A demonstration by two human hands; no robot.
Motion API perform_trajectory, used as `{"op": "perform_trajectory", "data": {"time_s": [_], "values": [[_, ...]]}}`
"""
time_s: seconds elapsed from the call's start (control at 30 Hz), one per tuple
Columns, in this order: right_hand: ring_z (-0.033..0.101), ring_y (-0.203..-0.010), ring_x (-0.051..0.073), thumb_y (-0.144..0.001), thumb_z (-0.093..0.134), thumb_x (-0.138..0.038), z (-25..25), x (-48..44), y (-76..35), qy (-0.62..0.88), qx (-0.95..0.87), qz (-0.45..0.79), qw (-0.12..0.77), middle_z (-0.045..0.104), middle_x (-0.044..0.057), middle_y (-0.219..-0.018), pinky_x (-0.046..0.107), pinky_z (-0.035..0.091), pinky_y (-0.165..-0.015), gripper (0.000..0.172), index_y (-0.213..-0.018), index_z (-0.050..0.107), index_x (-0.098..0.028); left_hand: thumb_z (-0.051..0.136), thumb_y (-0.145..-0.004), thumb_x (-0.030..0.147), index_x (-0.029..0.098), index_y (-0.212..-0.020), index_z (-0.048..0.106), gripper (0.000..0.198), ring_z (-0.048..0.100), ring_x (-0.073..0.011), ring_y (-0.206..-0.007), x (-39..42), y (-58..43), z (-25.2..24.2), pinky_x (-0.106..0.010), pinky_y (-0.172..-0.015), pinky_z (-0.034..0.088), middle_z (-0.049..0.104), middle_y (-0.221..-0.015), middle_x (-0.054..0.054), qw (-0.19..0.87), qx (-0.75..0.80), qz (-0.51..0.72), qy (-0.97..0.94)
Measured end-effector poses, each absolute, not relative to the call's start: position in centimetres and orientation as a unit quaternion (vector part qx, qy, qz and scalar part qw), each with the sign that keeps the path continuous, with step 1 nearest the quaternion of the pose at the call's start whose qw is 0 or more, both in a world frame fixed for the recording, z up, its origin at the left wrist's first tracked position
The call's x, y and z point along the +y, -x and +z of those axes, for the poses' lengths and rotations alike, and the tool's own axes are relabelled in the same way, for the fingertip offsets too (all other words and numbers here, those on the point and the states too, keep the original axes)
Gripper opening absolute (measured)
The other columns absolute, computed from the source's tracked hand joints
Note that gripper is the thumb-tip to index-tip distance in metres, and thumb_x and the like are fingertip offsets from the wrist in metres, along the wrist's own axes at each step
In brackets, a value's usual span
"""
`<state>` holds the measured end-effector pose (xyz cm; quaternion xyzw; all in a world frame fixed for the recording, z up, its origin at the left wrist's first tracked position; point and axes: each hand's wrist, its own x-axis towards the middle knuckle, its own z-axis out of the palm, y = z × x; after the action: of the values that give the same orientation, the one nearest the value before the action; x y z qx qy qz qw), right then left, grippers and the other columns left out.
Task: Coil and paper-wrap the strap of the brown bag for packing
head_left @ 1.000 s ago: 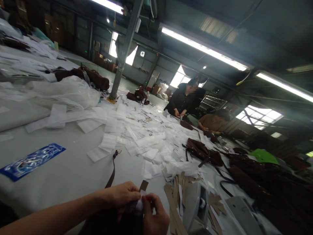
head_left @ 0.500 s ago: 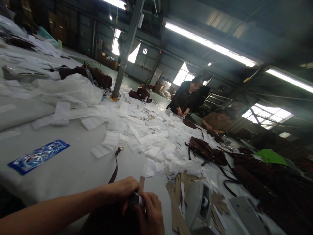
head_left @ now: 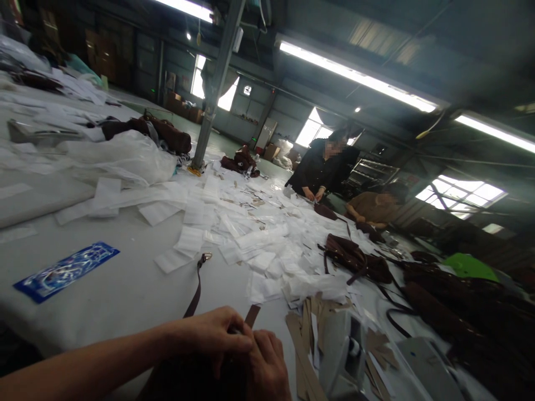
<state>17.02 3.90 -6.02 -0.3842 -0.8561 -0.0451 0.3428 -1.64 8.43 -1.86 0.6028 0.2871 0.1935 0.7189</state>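
Observation:
At the near table edge my left hand (head_left: 223,332) is closed, thumb and fingers pinched over a brown strap (head_left: 252,315) whose flat end sticks out past the knuckles. Pressed against it, my right hand (head_left: 268,365) curls round the same spot; its fingertips are hidden. Below both hands lies a dark brown bag (head_left: 196,376), mostly in shadow. A thin strap with a metal ring (head_left: 195,292) runs from the bag onto the table. Right of my hands are tan cardboard strips (head_left: 303,348) and a grey tape dispenser (head_left: 340,353).
White wrapping sheets (head_left: 259,239) cover the table's middle. A blue packet (head_left: 69,270) lies at left. More brown bags (head_left: 355,259) are piled at right. A metal post (head_left: 217,83) rises beyond the table. Two people (head_left: 321,161) work across it.
My hands have closed together, and the right one has shifted slightly right. The pale, shiny wrap seen between them is now covered. More of the strap end shows.

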Motion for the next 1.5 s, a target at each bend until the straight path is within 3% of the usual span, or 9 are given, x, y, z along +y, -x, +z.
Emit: {"op": "perform_trajectory", "data": {"time_s": [0.27,0.4,0.5,0.57,0.9,1.03,1.2,1.37,1.5], "values": [[0.062,-0.074,0.018,-0.078,0.061,-0.013,-4.7,4.0,-17.8,0.491,-0.782,0.186,0.336,0.065,0.002,-0.086,0.029,0.053,-0.066,0.076,-0.144,0.026,-0.024,0.052,-0.081,0.029,0.015,-0.096,0.069,0.027,0.046,-0.0076,-0.04,7.6,1.4,-2.1,-0.016,-0.034,0.041,0.054,-0.062,0.002,0.663,0.346,0.215,-0.628],[0.063,-0.074,0.015,-0.07,0.065,-0.011,-0.7,5.0,-17.5,0.539,-0.71,0.335,0.304,0.066,0.001,-0.09,0.024,0.051,-0.066,0.067,-0.133,0.044,-0.019,0.056,-0.08,0.034,0.014,-0.089,0.069,0.026,0.044,-0.0075,-0.04,7.2,1.5,-2.3,-0.015,-0.034,0.042,0.049,-0.057,0.004,0.654,0.342,0.221,-0.638],[0.061,-0.066,0.014,-0.075,0.062,-0.014,0.8,5.6,-16.9,0.565,-0.722,0.287,0.276,0.065,0.0,-0.073,0.023,0.045,-0.06,0.014,-0.085,0.07,-0.019,0.055,-0.08,0.034,0.014,-0.083,0.067,0.023,0.045,-0.0081,-0.04,7.4,1.2,-2.3,-0.015,-0.033,0.041,0.051,-0.055,0.004,0.65,0.346,0.22,-0.64],[0.061,-0.064,0.014,-0.08,0.056,-0.014,0.6,5.6,-16.5,0.558,-0.754,0.23,0.259,0.063,0.0,-0.067,0.023,0.043,-0.059,0.018,-0.069,0.069,-0.02,0.056,-0.078,0.034,0.015,-0.079,0.064,0.021,0.046,-0.009,-0.038,7.7,0.8,-2.7,-0.016,-0.031,0.04,0.05,-0.053,0.004,0.659,0.382,0.227,-0.607],[0.062,-0.071,0.018,-0.087,0.043,-0.008,-1.6,4.4,-16.4,0.391,-0.851,-0.113,0.332,0.07,0.007,-0.086,0.028,0.044,-0.062,0.028,-0.104,0.064,-0.015,0.066,-0.066,0.032,0.012,-0.069,0.06,0.02,0.042,-0.0062,-0.036,8.8,-0.1,-3.8,-0.019,-0.035,0.043,0.054,-0.053,0.002,0.889,0.295,0.253,-0.244],[0.062,-0.076,0.021,-0.086,0.045,-0.011,-2.2,4.4,-16.7,0.363,-0.853,-0.182,0.329,0.069,0.012,-0.101,0.033,0.043,-0.062,0.031,-0.114,0.061,-0.011,0.068,-0.071,0.034,0.012,-0.063,0.057,0.026,0.033,-0.0025,-0.032,8.8,0.2,-3.4,-0.013,-0.029,0.029,0.049,-0.049,0.004,0.893,0.333,0.252,-0.169],[0.06,-0.08,0.018,-0.088,0.051,-0.01,-4.1,4.6,-16.7,0.391,-0.819,-0.104,0.407,0.068,0.008,-0.101,0.032,0.049,-0.07,0.03,-0.114,0.062,-0.018,0.068,-0.076,0.031,0.012,-0.07,0.058,0.022,0.02,0.002,-0.031,8.1,0.3,-3.3,-0.01,-0.028,0.017,0.053,-0.057,0.004,0.909,0.288,0.248,-0.171],[0.06,-0.08,0.017,-0.088,0.055,-0.014,-4.5,5.2,-16.6,0.409,-0.801,-0.011,0.438,0.07,0.004,-0.095,0.03,0.053,-0.07,0.024,-0.108,0.066,-0.024,0.067,-0.078,0.03,0.012,-0.077,0.06,0.019,0.021,0.0022,-0.031,8.1,0.5,-3.6,-0.011,-0.028,0.028,0.058,-0.061,0.002,0.911,0.256,0.265,-0.187],[0.061,-0.082,0.017,-0.088,0.055,-0.016,-3.6,5.4,-16.8,0.416,-0.801,0.013,0.431,0.071,0.003,-0.094,0.03,0.054,-0.072,0.02,-0.103,0.067,-0.025,0.067,-0.078,0.027,0.012,-0.08,0.06,0.017,0.047,-0.0054,-0.039,8.5,0.6,-4.0,-0.013,-0.032,0.038,0.063,-0.067,-0.006,0.911,0.238,0.264,-0.208]]}}
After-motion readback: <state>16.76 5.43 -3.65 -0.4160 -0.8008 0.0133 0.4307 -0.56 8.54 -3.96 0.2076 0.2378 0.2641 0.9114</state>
